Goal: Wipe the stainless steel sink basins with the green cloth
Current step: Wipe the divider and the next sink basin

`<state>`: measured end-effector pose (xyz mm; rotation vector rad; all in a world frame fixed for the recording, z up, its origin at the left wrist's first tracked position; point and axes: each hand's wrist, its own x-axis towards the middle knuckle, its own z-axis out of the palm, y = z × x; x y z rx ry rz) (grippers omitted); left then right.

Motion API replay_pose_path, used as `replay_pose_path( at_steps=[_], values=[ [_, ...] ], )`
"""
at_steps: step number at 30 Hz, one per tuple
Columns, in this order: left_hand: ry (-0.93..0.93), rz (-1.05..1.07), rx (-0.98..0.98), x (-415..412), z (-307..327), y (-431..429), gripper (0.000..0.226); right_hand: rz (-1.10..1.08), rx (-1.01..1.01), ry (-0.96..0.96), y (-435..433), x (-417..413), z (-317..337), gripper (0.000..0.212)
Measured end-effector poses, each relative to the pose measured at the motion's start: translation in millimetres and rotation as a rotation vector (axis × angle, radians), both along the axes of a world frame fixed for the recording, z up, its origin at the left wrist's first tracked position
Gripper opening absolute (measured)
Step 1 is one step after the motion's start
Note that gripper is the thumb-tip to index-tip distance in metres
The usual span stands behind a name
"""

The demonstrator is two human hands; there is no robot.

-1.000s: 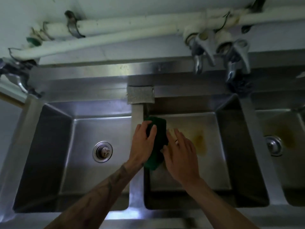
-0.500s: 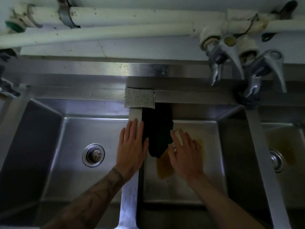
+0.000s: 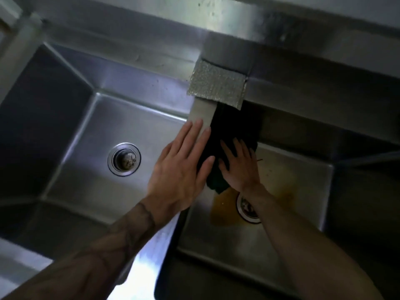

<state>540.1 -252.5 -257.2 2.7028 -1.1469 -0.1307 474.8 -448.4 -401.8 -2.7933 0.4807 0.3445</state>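
The dark green cloth [image 3: 236, 126] hangs against the left wall of the middle basin [image 3: 298, 187], just below the divider [image 3: 203, 111]. My right hand [image 3: 240, 167] lies flat on the cloth with its fingers spread, pressing it to the wall. Resting flat on top of the divider is my left hand [image 3: 179, 167], fingers straight, with the thumb at the cloth's edge. The left basin [image 3: 86, 135] lies beside it with nothing in it.
A drain strainer [image 3: 124, 159] sits in the left basin, and another drain [image 3: 246, 207] shows partly under my right wrist. A brown stain [image 3: 223, 208] spreads around the middle drain. A silver textured patch [image 3: 216, 85] covers the divider's far end, below the steel backsplash [image 3: 281, 24].
My view has swung left and closer, so the taps and pipes have left the frame. My right hand has moved onto the cloth, now pressed against the basin wall; my left hand stays flat on the divider.
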Motion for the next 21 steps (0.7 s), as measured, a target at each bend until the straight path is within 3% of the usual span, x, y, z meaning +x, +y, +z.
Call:
replay_pose_path(
  at_steps=[5,11,16,21],
  values=[
    [-0.042,-0.011,0.03,1,-5,0,0.067,0.005,-0.087,-0.086,-10,-12,-36,0.071],
    [-0.085,0.01,-0.018,-1,-4,1,0.066,-0.156,-0.176,-0.101,-62,-64,-42,0.061],
    [-0.1,0.017,-0.014,-1,-6,1,0.066,-0.459,-0.166,-0.179,2,-16,-50,0.074],
    [-0.099,0.009,-0.027,-1,-7,1,0.065,-0.166,-0.175,-0.233,24,-6,-60,0.059]
  ],
)
